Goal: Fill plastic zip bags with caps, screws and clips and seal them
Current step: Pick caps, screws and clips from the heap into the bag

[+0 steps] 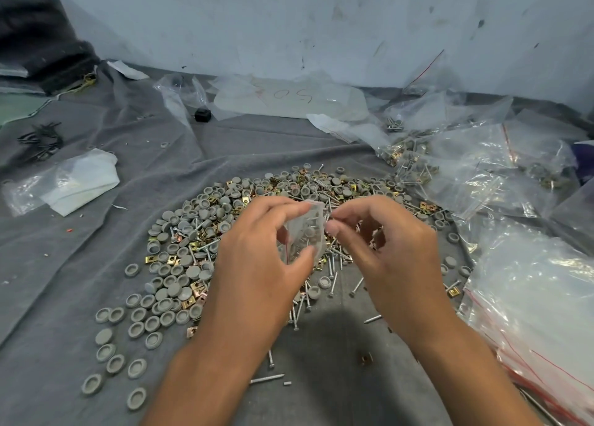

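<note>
A small zip bag [305, 229] – caps and screws visible inside – was held above the middle of the surface [80, 264], pinched by the left hand [257, 252] and by the right hand [385, 242] at its top edge, over the loose pile of parts [199, 232].

Your two forearms come in from the bottom edge of the frame, both bare from the wrist back to where the picture cuts them off, with no sleeve showing. Your left hand [257, 258] and right hand [390, 248] are bare too, without gloves. Your fingernails are short and unpainted where they show.
</note>
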A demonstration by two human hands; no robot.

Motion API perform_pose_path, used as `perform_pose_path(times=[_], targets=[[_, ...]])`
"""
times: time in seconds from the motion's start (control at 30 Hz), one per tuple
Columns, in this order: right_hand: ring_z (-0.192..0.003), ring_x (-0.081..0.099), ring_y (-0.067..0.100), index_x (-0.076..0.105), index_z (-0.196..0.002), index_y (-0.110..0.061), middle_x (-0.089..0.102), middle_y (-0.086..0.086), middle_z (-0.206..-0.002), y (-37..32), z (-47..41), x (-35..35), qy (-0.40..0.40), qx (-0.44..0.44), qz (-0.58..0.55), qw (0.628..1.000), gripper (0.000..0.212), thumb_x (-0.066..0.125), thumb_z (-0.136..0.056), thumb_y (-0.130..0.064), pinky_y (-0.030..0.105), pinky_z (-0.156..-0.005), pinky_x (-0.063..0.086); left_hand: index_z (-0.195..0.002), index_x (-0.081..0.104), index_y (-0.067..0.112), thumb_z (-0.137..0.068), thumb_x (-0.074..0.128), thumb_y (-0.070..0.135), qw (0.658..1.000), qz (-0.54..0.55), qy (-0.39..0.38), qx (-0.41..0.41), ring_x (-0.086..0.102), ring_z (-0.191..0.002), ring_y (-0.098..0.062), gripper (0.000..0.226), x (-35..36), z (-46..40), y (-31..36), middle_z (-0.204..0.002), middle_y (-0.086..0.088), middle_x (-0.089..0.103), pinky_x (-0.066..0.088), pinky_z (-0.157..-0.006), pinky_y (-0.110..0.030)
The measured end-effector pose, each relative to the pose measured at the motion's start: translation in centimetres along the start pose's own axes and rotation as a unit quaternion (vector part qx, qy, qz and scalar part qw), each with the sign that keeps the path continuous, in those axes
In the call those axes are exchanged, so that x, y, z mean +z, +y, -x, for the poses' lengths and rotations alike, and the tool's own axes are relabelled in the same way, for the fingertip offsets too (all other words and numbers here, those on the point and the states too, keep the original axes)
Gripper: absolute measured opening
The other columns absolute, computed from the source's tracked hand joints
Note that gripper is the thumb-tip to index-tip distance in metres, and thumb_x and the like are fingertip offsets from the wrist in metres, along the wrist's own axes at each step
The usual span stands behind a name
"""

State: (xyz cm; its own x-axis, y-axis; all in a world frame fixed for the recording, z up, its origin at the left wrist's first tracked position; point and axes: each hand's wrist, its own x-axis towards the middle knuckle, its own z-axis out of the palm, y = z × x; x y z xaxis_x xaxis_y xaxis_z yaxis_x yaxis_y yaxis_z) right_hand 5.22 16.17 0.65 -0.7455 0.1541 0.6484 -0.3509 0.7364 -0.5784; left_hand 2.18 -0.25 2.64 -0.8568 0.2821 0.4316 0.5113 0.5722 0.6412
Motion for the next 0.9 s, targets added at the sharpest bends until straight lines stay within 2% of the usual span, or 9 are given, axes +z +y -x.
perform_pose_path(times=[0.07,0.13,0.23,0.4,0.5,0.6,0.73,0.8,0.9], targets=[[-0.078,0.059,-0.002,0.066,-0.095,-0.031,0.062,-0.020,-0.085,1.1,0.2,0.0,-0.030,0.057,0.026,0.998,0.008,0.071,-0.093,-0.026,0.007,-0.067,0.041,-0.124,0.069,0.027,-0.077,0.084,0.020,1.000,0.002,0.007,-0.008,0.056,-0.090,0.003,0.050,-0.2,-0.1,-0.1,-0.109,0.021,0.058,0.039,-0.081,-0.001],[-0.079,0.057,-0.004,0.066,-0.096,-0.038,0.061,-0.021,-0.089,2.4,0.6,0.3,-0.139,0.134,0.097,0.976,0.009,0.068,-0.096,-0.028,0.013,-0.069,0.043,-0.125,0.069,0.026,-0.077,0.083,0.018,1.000,0.001,0.021,-0.017,0.056,-0.090,0.003,0.051,-0.4,-0.2,-0.2,-0.109,0.021,0.058,0.039,-0.082,-0.001],[-0.094,0.059,0.008,0.066,-0.112,-0.038,0.058,-0.017,-0.101,3.2,1.5,1.5,-0.274,0.170,0.190,0.927,0.014,0.063,-0.098,-0.034,0.033,-0.081,0.051,-0.124,0.070,0.025,-0.076,0.082,0.016,0.999,0.006,0.038,-0.025,0.056,-0.088,0.003,0.050,-0.7,-0.3,-0.2,-0.103,0.021,0.057,0.040,-0.079,-0.003],[-0.098,0.060,0.013,0.062,-0.128,-0.037,0.055,-0.013,-0.108,2.3,1.5,3.0,-0.243,0.175,0.211,0.931,0.034,0.065,-0.095,-0.044,0.033,-0.081,0.052,-0.124,0.071,0.024,-0.076,0.082,0.014,0.999,0.009,0.040,-0.023,0.055,-0.087,0.002,0.050,-0.7,-0.3,-0.2,-0.104,0.019,0.058,0.039,-0.078,-0.002],[-0.106,0.061,0.016,0.061,-0.133,-0.034,0.054,-0.009,-0.116,2.4,1.2,3.3,-0.267,0.184,0.217,0.921,0.036,0.063,-0.098,-0.039,0.038,-0.087,0.054,-0.124,0.070,0.025,-0.076,0.082,0.015,0.999,0.010,0.038,-0.022,0.055,-0.087,0.003,0.051,-0.6,-0.3,-0.2,-0.106,0.021,0.058,0.039,-0.079,-0.003],[-0.112,0.060,0.018,0.058,-0.136,-0.034,0.051,-0.007,-0.118,2.8,1.0,3.1,-0.292,0.175,0.240,0.909,0.036,0.061,-0.100,-0.033,0.037,-0.085,0.054,-0.124,0.070,0.026,-0.077,0.081,0.017,0.999,0.012,0.038,-0.024,0.055,-0.088,0.002,0.050,-0.6,-0.3,-0.2,-0.104,0.022,0.057,0.039,-0.078,-0.003],[-0.096,0.050,0.015,0.058,-0.123,-0.032,0.045,-0.008,-0.109,3.0,1.0,2.7,-0.300,0.165,0.266,0.901,0.026,0.061,-0.099,-0.041,0.029,-0.072,0.041,-0.124,0.070,0.026,-0.078,0.081,0.016,0.999,0.009,0.036,-0.024,0.056,-0.088,0.001,0.049,-0.6,-0.3,-0.3,-0.105,0.022,0.058,0.039,-0.078,-0.003],[-0.094,0.043,0.013,0.056,-0.115,-0.032,0.041,-0.008,-0.108,3.3,1.2,2.3,-0.314,0.173,0.249,0.900,0.023,0.062,-0.097,-0.044,0.030,-0.073,0.039,-0.124,0.070,0.026,-0.078,0.081,0.016,0.999,0.009,0.036,-0.025,0.056,-0.087,0.000,0.049,-0.6,-0.3,-0.3,-0.106,0.021,0.058,0.040,-0.078,-0.004],[-0.096,0.046,0.012,0.055,-0.105,-0.033,0.041,-0.009,-0.107,3.5,1.3,1.8,-0.328,0.177,0.204,0.905,0.017,0.066,-0.095,-0.043,0.031,-0.076,0.043,-0.125,0.070,0.026,-0.077,0.081,0.017,0.999,0.005,0.036,-0.024,0.056,-0.088,-0.001,0.049,-0.6,-0.3,-0.2,-0.106,0.021,0.058,0.039,-0.080,-0.003]])
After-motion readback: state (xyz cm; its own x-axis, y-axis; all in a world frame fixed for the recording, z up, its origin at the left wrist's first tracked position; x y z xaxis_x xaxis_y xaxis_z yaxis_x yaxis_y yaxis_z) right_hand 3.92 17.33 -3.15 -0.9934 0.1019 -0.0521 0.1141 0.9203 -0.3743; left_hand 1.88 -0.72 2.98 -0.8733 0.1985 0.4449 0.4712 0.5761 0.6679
